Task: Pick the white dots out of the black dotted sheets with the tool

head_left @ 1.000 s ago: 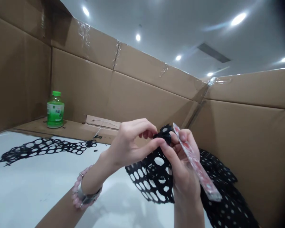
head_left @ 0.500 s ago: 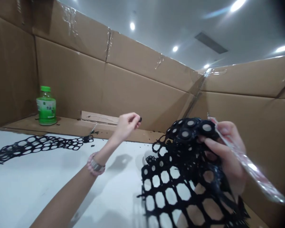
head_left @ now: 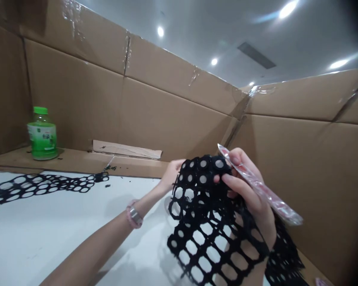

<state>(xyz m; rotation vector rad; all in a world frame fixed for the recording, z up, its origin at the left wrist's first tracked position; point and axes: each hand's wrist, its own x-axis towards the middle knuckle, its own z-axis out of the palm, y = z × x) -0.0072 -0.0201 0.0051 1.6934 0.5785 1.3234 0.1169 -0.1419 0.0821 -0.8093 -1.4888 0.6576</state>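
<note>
Sheet of perforated black mesh [head_left: 207,206] at five o'clock, pinched in my right hand [head_left: 255,200] with plastic-wrapped strip [head_left: 267,193], probably freeing my left hand [head_left: 170,174]; its fingertips are hidden, can't tell grip.

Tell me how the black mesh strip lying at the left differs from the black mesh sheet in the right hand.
The strip lies on the white table; the sheet is held up by the right hand. The strip's outlines look thin, while the sheet's are thicker in its upper rows. Both are black and full of holes.
</note>
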